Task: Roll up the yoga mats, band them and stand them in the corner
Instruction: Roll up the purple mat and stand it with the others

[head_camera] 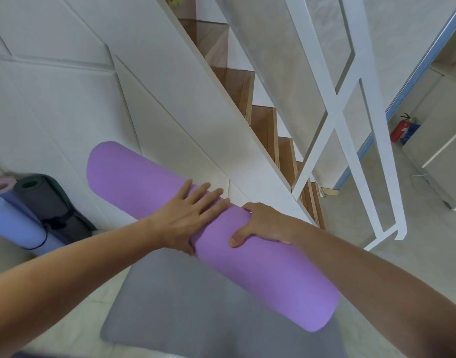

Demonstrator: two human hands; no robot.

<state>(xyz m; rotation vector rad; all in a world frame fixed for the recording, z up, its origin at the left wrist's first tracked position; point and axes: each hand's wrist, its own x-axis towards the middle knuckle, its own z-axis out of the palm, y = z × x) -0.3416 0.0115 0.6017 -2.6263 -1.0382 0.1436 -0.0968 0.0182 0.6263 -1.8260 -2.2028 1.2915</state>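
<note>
From the head view we hold a rolled purple foam yoga mat [170, 202] slantwise above a flat grey mat [175, 301] on the floor. Our left hand [188, 218] lies flat on the roll, fingers straight; our right hand [263, 224] has its grip curled round it. No band shows on it, so we judge banding comes next, then standing it by the banded blue roll [12, 223] and dark grey roll [48, 200] in the corner.
</note>
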